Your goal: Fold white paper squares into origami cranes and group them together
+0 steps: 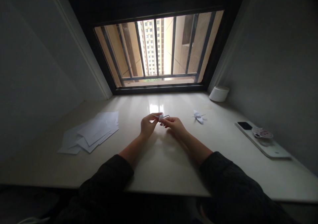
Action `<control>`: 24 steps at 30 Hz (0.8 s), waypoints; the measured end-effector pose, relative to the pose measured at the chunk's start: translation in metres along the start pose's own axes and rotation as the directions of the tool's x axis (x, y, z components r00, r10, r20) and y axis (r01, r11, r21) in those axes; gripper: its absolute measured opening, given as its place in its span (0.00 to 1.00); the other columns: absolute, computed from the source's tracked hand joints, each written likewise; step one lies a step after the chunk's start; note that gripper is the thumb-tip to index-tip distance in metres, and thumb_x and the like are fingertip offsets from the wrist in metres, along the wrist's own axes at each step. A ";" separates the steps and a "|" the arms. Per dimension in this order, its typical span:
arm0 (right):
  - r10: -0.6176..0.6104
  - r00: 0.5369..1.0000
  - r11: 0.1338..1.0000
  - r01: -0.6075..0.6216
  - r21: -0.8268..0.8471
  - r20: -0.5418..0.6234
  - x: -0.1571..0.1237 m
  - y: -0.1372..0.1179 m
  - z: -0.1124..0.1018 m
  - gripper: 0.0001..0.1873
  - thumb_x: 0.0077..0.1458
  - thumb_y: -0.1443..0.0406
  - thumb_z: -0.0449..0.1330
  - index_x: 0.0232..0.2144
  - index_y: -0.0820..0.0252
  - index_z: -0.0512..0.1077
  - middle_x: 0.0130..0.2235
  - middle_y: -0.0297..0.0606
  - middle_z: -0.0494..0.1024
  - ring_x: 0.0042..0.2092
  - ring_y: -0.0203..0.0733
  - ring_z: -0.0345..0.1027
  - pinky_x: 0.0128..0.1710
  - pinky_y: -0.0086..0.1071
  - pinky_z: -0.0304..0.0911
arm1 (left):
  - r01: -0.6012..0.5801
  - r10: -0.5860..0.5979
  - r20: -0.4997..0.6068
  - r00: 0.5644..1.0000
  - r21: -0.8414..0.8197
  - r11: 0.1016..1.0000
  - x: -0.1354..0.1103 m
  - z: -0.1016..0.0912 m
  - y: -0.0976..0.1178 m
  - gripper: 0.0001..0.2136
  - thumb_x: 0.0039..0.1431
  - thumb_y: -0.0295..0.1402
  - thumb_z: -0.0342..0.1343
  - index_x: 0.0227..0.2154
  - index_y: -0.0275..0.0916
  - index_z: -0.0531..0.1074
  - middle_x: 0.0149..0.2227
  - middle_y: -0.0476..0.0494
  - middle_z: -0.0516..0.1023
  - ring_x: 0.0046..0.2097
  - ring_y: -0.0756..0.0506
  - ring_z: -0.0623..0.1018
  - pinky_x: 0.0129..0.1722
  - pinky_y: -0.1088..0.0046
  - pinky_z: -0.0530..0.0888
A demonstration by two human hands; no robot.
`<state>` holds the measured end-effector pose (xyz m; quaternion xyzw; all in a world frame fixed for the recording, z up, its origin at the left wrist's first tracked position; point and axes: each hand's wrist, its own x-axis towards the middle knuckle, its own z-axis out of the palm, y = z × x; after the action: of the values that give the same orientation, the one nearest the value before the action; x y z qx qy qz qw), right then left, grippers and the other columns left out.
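Both my hands meet over the middle of the pale desk (159,151), pinching a small folded piece of white paper (161,116) between them. My left hand (147,125) grips its left side with thumb and fingers closed. Fingers of my right hand (175,124) are closed on its right side. The paper is tiny and partly hidden by my fingers. A finished white paper crane (198,116) lies on the desk to the right of my right hand, untouched.
A loose stack of white sheets (90,133) lies at the left. A white round container (219,93) stands at the back right corner. A white phone with a pink-and-white grip (263,138) lies near the right wall. A barred window (159,48) faces me.
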<state>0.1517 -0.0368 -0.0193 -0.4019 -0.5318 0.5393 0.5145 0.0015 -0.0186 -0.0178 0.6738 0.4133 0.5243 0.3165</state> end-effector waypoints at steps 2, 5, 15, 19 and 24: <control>-0.043 0.999 0.999 0.043 -0.015 -0.003 0.000 0.000 0.000 0.14 0.43 0.53 0.66 0.23 0.59 0.78 0.26 0.37 0.77 0.29 0.36 0.64 0.31 0.31 0.57 | 0.036 -0.034 0.020 0.999 -0.101 0.994 0.001 0.002 -0.001 0.12 0.51 0.32 0.60 0.40 0.38 0.77 0.36 0.41 0.81 0.36 0.44 0.79 0.39 0.68 0.76; -0.077 0.997 0.996 0.077 -0.044 0.004 0.000 -0.001 -0.001 0.14 0.42 0.54 0.66 0.23 0.59 0.77 0.27 0.37 0.77 0.30 0.36 0.65 0.30 0.31 0.57 | 0.057 -0.057 0.006 0.998 -0.174 0.983 0.001 0.002 -0.001 0.13 0.50 0.31 0.60 0.40 0.36 0.77 0.38 0.40 0.81 0.38 0.44 0.79 0.40 0.67 0.76; -0.131 0.991 0.981 0.134 -0.138 0.030 -0.006 -0.010 0.003 0.15 0.42 0.52 0.66 0.22 0.59 0.78 0.27 0.36 0.78 0.32 0.39 0.68 0.33 0.32 0.60 | 0.112 -0.113 0.012 0.993 -0.285 0.952 0.002 0.003 -0.004 0.14 0.46 0.30 0.61 0.39 0.36 0.77 0.38 0.40 0.80 0.39 0.42 0.79 0.41 0.65 0.75; -0.127 0.992 0.982 0.126 -0.139 0.008 -0.007 -0.011 0.005 0.16 0.38 0.51 0.67 0.22 0.58 0.77 0.27 0.36 0.77 0.32 0.42 0.69 0.31 0.33 0.60 | 0.162 -0.158 0.042 0.986 -0.391 0.906 0.002 0.006 0.001 0.15 0.42 0.26 0.61 0.38 0.35 0.77 0.37 0.40 0.81 0.39 0.42 0.79 0.42 0.65 0.75; -0.178 0.983 0.981 0.181 -0.075 0.033 -0.005 -0.008 0.003 0.13 0.37 0.55 0.69 0.25 0.57 0.79 0.30 0.36 0.78 0.35 0.44 0.70 0.33 0.35 0.62 | 0.167 -0.164 0.040 0.986 -0.377 0.911 0.002 0.005 0.007 0.15 0.42 0.25 0.61 0.37 0.36 0.78 0.37 0.41 0.81 0.39 0.43 0.79 0.41 0.66 0.75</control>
<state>0.1507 -0.0431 -0.0114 -0.3648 -0.5932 0.4749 0.5380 0.0078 -0.0199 -0.0125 0.5645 0.3586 0.5632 0.4854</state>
